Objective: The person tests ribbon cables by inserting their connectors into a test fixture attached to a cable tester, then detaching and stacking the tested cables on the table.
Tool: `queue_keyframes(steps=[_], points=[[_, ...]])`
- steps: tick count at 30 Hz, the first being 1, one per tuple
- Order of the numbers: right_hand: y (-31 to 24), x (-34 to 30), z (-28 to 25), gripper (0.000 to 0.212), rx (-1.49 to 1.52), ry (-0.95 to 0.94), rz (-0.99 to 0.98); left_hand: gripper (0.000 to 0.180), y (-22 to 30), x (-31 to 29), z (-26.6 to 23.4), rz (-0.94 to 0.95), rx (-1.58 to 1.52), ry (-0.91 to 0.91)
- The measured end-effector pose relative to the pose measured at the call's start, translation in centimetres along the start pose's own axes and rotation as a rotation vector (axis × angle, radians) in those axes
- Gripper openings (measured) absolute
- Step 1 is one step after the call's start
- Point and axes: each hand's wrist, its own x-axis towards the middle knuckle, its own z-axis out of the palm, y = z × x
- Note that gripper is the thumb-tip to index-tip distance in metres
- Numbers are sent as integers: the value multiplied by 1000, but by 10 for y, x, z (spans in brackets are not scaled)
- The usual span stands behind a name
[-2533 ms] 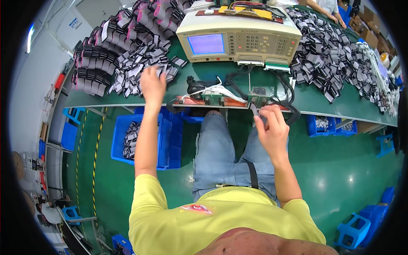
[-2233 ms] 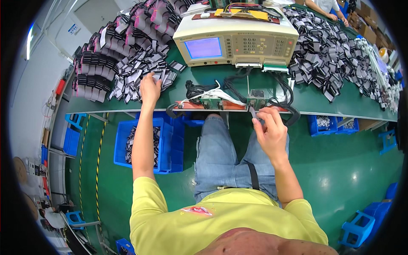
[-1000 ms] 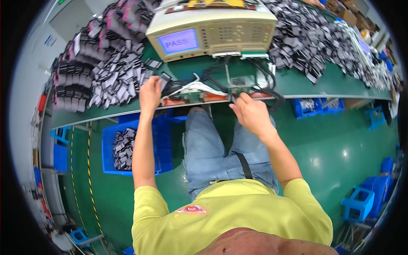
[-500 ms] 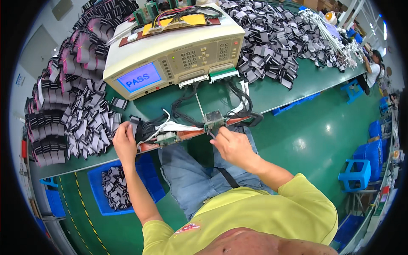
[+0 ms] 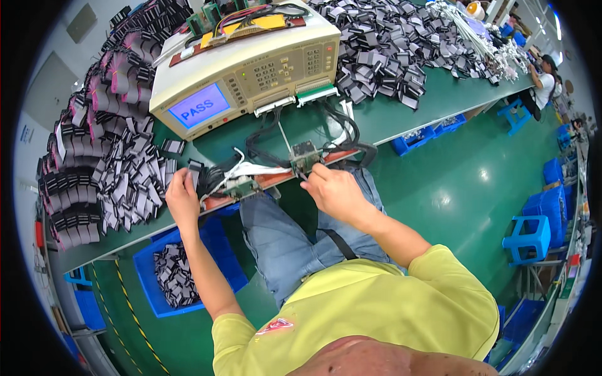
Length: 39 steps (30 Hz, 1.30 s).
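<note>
At the bench's front edge, my left hand [image 5: 182, 199] is closed with its fingertips on a short grey ribbon cable [image 5: 195, 168] with black connectors, beside a bundle of black wires [image 5: 216, 178]. My right hand [image 5: 338, 193] pinches a small grey piece, seemingly a ribbon cable's end, at the underside of a green test board [image 5: 305, 156]; the fingertips partly hide it. A second green board [image 5: 243, 187] sits between my hands on a reddish-brown strip [image 5: 271, 180]. Black and white wires run from the boards to a beige tester [image 5: 251, 78], whose lit screen [image 5: 199, 106] shows blue text.
Loose ribbon cables [image 5: 135, 178] pile up left, beside stacked bundles [image 5: 72, 182]; another heap [image 5: 382, 53] covers the bench at back right. Under the bench stands a blue bin [image 5: 147, 282] of cables. A blue stool [image 5: 527, 232] and a seated person [image 5: 544, 88] are at right.
The view has shifted slightly, so the tester and bench sit a little higher and further left. Both hands stay at the same spots on the bench, with the right fingers still at the board.
</note>
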Motion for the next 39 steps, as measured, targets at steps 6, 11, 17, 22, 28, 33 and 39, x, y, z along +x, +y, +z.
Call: queue_keyframes(steps=[6, 11, 17, 22, 28, 33, 39], points=[[-52, -63, -18, 31, 93, -45, -247, 16, -3, 4, 4, 20, -41, -19], [17, -76, -54, 32, -61, 58, 196, 16, 7, 3, -6, -1, -31, -22], [62, -53, -97, 39, -130, 86, 211, 15, 3, -1, -4, -41, -23, -12], [127, 39, -135, 44, -334, 324, 144, 16, 8, 2, -3, -24, -69, 8], [147, 94, -121, 42, -172, 534, 17, 15, 6, -1, -4, -77, -69, -6], [63, 7, -71, 24, 136, 279, -117, 13, 9, -15, -17, 31, -168, 458], [9, -53, -32, 39, 647, -63, -43, 13, 124, -75, -49, 475, -375, 94]])
